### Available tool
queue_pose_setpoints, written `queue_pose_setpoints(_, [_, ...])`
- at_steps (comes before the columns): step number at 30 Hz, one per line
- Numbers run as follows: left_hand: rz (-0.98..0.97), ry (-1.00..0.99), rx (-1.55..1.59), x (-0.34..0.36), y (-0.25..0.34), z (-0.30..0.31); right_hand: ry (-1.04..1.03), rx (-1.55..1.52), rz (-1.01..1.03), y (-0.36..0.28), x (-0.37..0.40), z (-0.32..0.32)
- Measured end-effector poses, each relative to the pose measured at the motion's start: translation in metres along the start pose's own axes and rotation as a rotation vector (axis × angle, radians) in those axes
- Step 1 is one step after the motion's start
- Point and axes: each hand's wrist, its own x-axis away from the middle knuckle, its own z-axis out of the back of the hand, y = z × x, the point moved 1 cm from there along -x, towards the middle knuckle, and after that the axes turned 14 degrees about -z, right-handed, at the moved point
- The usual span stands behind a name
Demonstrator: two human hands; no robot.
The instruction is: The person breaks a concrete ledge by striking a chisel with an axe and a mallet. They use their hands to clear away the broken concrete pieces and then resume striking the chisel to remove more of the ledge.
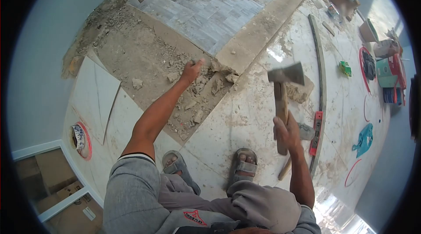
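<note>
My right hand (288, 134) is wrapped round the wooden handle of a hatchet (280, 96), held up above the tiled floor with its metal head slightly blurred. My left hand (191, 71) reaches to the corner of the stair edge, its fingers curled; what they grip, if anything, is hidden. Around it lie broken mortar pieces (201, 87) in a dusty strip of bare floor (144, 50). Below the hatchet head is a stone chunk (302, 91). Partly behind my right hand, a mallet (305, 131) lies on the floor.
Tiled steps (197, 12) lead away beyond a concrete ledge (263, 28). On the right lie a long straight bar (319, 54), a red spirit level (316, 132) and a blue plastic bag (363, 140). A loose tile (94, 93) rests at left, near a round opening (80, 137).
</note>
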Motion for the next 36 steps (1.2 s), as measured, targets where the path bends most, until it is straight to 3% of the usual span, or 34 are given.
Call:
queue_pose_setpoints(1, [-0.002,0.011,0.0,-0.003,0.005,0.002,0.007,-0.026,-0.051,0.013,0.006,-0.001])
queue_pose_setpoints(3, [-0.059,0.156,0.302,-0.01,0.014,0.002,-0.002,-0.05,-0.113,0.033,0.014,-0.012])
queue_pose_setpoints(7, [-0.222,0.112,0.417,-0.034,0.038,-0.039,0.011,-0.135,-0.13,0.041,0.021,-0.037])
queue_pose_setpoints(11, [-0.303,0.012,0.341,-0.052,0.052,-0.057,0.002,-0.172,-0.115,0.048,0.021,-0.045])
queue_pose_setpoints(20, [-0.507,-0.068,0.042,-0.048,0.039,-0.055,-0.02,0.171,0.007,0.032,0.008,-0.037])
queue_pose_setpoints(22, [-0.522,-0.079,0.01,-0.045,0.035,-0.055,0.062,0.336,0.277,0.005,-0.006,-0.04])
queue_pose_setpoints(25, [-0.567,-0.2,-0.094,-0.041,0.032,-0.058,0.1,0.5,0.51,-0.069,-0.012,-0.042])
queue_pose_setpoints(27, [-0.775,-0.207,-0.1,-0.044,0.019,-0.058,0.184,0.463,0.729,-0.103,-0.004,-0.047])
queue_pose_setpoints(28, [-0.778,-0.196,-0.097,-0.044,0.018,-0.053,0.178,0.472,0.735,-0.11,-0.006,-0.053])
queue_pose_setpoints(30, [-0.645,-0.344,-0.239,-0.039,0.017,-0.04,0.285,0.275,1.159,-0.123,-0.004,-0.061])
queue_pose_setpoints(31, [-0.651,-0.33,-0.24,-0.038,0.018,-0.037,0.276,0.279,1.171,-0.12,-0.011,-0.063])
queue_pose_setpoints(33, [-0.724,-0.401,-0.307,-0.038,0.019,-0.033,0.173,0.502,0.974,-0.102,-0.035,-0.069])
queue_pose_setpoints(34, [-0.724,-0.483,-0.38,-0.04,0.019,-0.031,0.121,0.665,0.573,-0.1,-0.041,-0.073])
queue_pose_setpoints(35, [-0.737,-0.48,-0.379,-0.038,0.017,-0.034,0.046,0.954,0.431,-0.092,-0.059,-0.071])
queue_pose_setpoints(36, [-0.716,-0.52,-0.42,-0.027,0.034,-0.038,0.04,0.942,0.406,-0.095,-0.055,-0.071])
